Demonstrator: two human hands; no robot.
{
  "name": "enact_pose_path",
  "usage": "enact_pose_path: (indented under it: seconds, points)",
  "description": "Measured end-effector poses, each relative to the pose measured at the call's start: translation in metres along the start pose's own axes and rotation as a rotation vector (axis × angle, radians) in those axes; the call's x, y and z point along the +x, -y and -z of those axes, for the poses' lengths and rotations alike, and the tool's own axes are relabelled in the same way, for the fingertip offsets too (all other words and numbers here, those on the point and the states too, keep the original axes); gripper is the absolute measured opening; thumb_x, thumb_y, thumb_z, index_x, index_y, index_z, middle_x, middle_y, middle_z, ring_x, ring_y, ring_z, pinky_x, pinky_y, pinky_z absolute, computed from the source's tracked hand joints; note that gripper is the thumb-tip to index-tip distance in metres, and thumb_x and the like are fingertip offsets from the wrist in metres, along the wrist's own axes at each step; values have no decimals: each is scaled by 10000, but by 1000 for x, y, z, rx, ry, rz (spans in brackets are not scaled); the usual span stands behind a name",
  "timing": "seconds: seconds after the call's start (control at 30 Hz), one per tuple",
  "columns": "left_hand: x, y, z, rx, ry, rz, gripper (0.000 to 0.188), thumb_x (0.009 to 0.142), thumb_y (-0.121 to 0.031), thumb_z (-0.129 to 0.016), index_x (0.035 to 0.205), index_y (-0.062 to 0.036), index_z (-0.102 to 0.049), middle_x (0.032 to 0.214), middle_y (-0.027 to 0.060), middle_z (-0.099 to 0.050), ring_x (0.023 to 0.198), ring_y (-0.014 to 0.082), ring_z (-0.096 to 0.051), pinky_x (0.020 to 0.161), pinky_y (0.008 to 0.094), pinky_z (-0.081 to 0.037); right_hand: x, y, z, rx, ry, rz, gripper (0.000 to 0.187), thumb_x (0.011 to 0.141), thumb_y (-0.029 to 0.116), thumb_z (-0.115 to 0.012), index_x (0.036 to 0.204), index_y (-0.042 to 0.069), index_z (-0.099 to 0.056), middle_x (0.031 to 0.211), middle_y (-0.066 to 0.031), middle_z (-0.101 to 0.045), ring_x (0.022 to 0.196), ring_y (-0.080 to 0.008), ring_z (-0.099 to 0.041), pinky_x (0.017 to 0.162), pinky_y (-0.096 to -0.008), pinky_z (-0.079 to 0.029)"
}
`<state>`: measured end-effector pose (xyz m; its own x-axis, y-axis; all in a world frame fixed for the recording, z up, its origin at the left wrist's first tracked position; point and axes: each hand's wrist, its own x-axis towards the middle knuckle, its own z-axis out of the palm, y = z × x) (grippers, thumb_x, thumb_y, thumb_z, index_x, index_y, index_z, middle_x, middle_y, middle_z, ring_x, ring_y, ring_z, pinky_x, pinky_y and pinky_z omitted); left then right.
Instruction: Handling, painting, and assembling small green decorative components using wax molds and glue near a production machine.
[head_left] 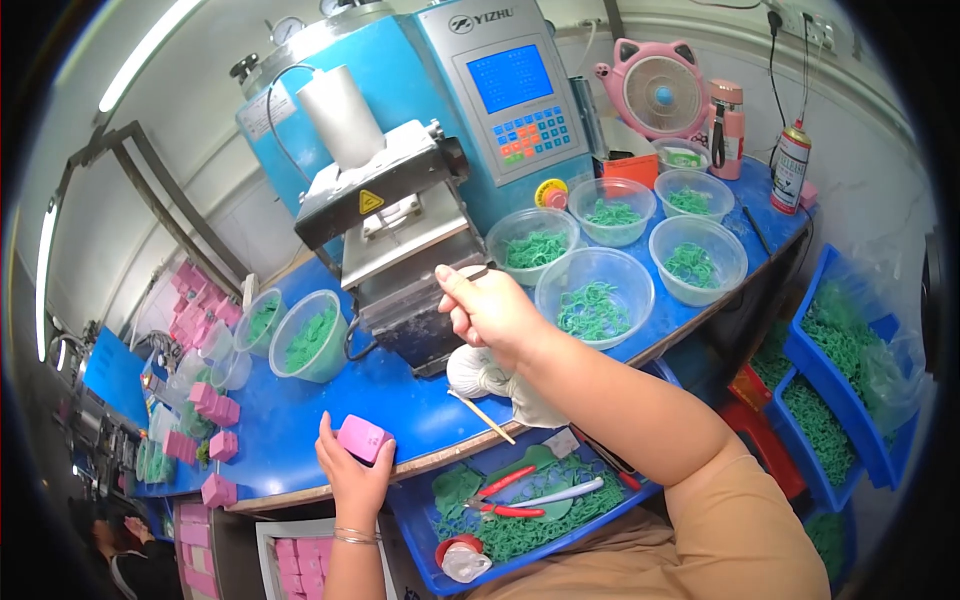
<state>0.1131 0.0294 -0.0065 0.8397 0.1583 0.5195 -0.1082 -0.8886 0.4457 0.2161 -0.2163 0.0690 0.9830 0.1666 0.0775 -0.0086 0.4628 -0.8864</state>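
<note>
My left hand (352, 478) holds a small pink block (364, 438) at the front edge of the blue table, its fingers along the block's sides. Against the lower front of a blue press machine (410, 250), my right hand (492, 312) is curled closed with the thumb on top. A short dark piece shows at its knuckles, but what lies inside the fingers is hidden. White cloth gloves (482, 374) and a thin wooden stick (484, 416) lie below the right forearm. Pliers with red handles (512, 510) rest among green strands in a blue tray (405, 520) in front of me.
Clear plastic bowls (596, 300) with green rubber-like strands stand right of the press, and others (312, 338) to its left. Pink blocks (222, 490) line the left edge. A pink fan (656, 88), flask (726, 130) and spray can (790, 172) stand behind. Blue crates (850, 370) sit at right.
</note>
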Motion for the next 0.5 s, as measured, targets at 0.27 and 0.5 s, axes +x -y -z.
enact_pose_path:
  seconds: [0.27, 0.5]
  points:
    - [-13, 2, 32, 126, 143, -76, 724, 596, -247, -799, 1172, 2, -438, 1134, 177, -473, 1042, 342, -460, 927, 416, -373, -61, -41, -21, -792, 219, 475, 240, 829, 256, -647, 742, 47, -570, 616, -31, -523, 589, -174, -531, 548, -311, -407]
    - [-83, 81, 104, 284, -137, 153, 740, 611, -234, -796, 1178, 17, -392, 1121, 199, -435, 1077, 368, -416, 951, 447, -352, -108, -66, -20, -1478, 477, 823, 382, 651, 183, -735, 957, 34, -561, 1024, -142, -536, 963, -328, -520, 818, -411, -406]
